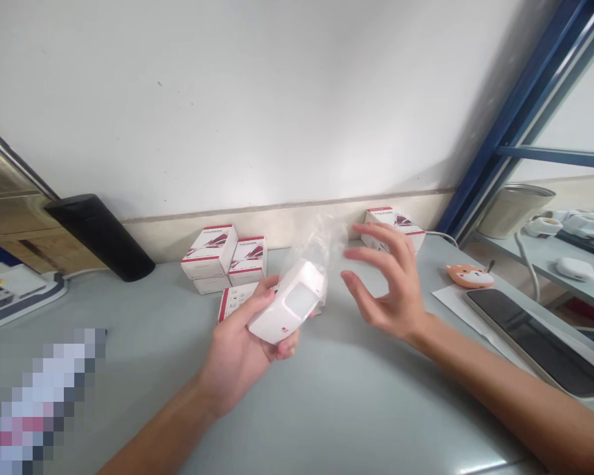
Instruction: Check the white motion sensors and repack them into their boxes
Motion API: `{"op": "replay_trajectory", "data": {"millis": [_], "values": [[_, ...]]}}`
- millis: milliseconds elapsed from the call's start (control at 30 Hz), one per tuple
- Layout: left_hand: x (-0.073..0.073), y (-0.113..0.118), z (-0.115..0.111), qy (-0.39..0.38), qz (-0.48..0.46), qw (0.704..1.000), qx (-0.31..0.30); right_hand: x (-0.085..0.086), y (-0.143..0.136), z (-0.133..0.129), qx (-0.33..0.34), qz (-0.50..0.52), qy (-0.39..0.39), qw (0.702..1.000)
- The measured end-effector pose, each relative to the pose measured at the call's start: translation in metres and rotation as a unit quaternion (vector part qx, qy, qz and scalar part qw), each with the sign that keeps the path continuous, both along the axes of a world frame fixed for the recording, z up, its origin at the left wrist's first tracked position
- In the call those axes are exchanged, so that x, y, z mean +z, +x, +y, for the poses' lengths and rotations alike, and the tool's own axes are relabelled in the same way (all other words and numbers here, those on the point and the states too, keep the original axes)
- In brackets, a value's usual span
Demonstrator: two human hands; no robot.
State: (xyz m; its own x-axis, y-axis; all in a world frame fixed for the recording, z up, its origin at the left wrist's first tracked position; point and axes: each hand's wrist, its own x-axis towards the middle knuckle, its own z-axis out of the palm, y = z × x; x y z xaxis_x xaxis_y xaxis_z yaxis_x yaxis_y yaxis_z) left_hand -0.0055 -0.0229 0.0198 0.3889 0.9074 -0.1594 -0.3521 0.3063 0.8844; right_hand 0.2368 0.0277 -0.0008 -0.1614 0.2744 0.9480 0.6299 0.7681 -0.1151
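Note:
My left hand (pixel 247 343) is closed around a white motion sensor (pixel 287 305) with a paler window on its front and a small red mark. A clear plastic bag (pixel 321 245) sticks out from the sensor's far end; whether it still wraps the body is hard to make out. To the right, my right hand (pixel 389 284) is apart from the sensor, its fingers spread and curved near the bag with nothing visible in them. Behind the sensor lies a white box with red edges (pixel 232 300), partly covered by my left hand.
Several white and red boxes (pixel 208 254) are stacked by the wall, with another box (pixel 396 227) behind my right hand. On the right lie a phone (pixel 539 340), paper and an orange animal-shaped item (pixel 470 276). A black cylinder (pixel 101 237) leans at left, near a power strip (pixel 24 300).

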Motion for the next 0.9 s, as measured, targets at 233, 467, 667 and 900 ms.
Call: {"op": "replay_trajectory", "data": {"millis": [233,467,667,900], "values": [[-0.003,0.002,0.001,0.036,-0.01,0.999,0.003,-0.006,-0.017,-0.011,0.283,0.138,-0.535,0.784],[-0.014,0.011,-0.003,0.085,0.077,0.993,0.014,0.0,-0.008,-0.004,0.338,0.114,-0.529,0.77],[-0.028,0.015,-0.003,0.169,0.17,0.971,0.02,0.014,0.008,-0.002,0.238,-0.021,-0.466,0.852],[-0.027,0.007,-0.004,0.235,0.215,0.948,-0.009,0.012,0.018,0.005,0.2,-0.16,-0.495,0.83]]}}
